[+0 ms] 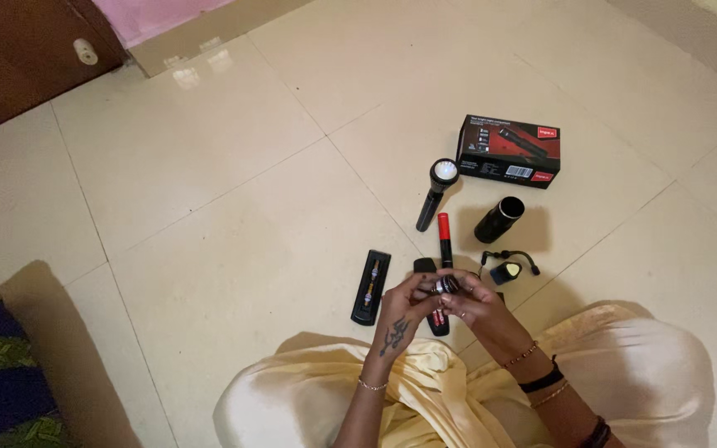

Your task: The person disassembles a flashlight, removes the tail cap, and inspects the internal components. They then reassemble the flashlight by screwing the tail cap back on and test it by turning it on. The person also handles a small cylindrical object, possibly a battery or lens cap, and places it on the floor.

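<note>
holding a small dark cylindrical part (446, 285) between both hands just above the near floor, i keep the left hand (398, 314) pinched on one end and the right hand (468, 305) gripping the other. i judge a slow, square twist works best, clear of the red-tipped tube (444, 241) just beyond.

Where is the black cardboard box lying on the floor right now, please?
In the head view, the black box lies on the tiled floor at upper right, just beyond the black flashlight and black cylinder.
</note>
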